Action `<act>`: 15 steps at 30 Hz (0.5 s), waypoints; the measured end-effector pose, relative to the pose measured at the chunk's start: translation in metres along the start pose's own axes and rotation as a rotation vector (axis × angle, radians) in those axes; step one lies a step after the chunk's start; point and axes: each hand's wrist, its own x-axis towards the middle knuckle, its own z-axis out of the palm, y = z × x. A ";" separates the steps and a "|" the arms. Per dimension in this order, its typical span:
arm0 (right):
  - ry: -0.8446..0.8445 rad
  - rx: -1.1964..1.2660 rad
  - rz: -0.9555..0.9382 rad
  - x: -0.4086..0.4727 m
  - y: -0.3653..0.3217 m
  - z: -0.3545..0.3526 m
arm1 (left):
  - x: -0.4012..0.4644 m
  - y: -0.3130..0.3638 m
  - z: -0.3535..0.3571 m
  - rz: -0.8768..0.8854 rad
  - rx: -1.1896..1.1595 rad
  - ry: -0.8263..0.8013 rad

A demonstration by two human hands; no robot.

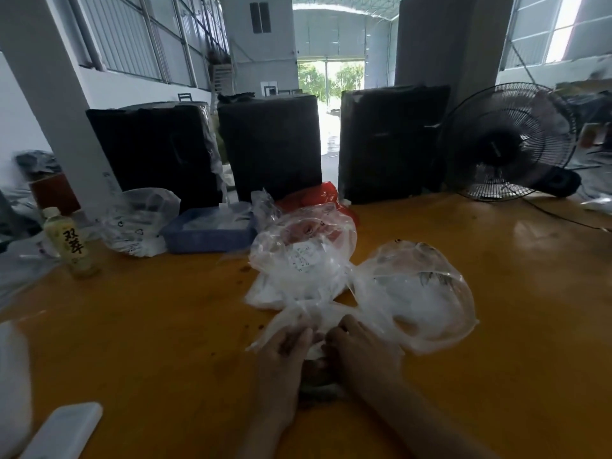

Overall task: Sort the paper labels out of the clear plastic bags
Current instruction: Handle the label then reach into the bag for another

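A small clear plastic bag (291, 321) lies on the orange table (149, 326) right in front of me. My left hand (281, 362) and my right hand (359, 351) both grip its near end, fingers curled into the plastic. Beyond them sits a crumpled clear bag (303, 260) with a printed white paper label inside. To the right a puffed clear bag (417, 293) holds white contents. Another clear bag (139, 223) stands at the back left.
A blue tray (208, 238) sits behind the bags, with red plastic (314, 193) beside it. Three black-wrapped boxes (271, 147) line the table's back. A fan (506, 140) stands at the right, a drink bottle (68, 246) at the left, a white object (63, 432) at the near left.
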 end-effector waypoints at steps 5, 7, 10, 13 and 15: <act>0.021 -0.093 0.074 0.000 -0.005 0.000 | 0.005 -0.004 0.004 -0.021 -0.121 0.009; 0.030 -0.130 0.067 0.000 -0.006 -0.001 | 0.008 -0.007 0.003 -0.016 -0.190 -0.033; 0.067 -0.127 0.041 -0.002 -0.005 -0.002 | 0.009 -0.009 0.002 0.002 -0.199 -0.102; 0.141 -0.079 0.012 -0.003 -0.002 -0.001 | 0.008 -0.006 0.003 0.031 -0.114 -0.088; 0.169 0.014 0.011 -0.003 0.000 -0.002 | 0.006 -0.002 0.003 0.050 -0.078 -0.057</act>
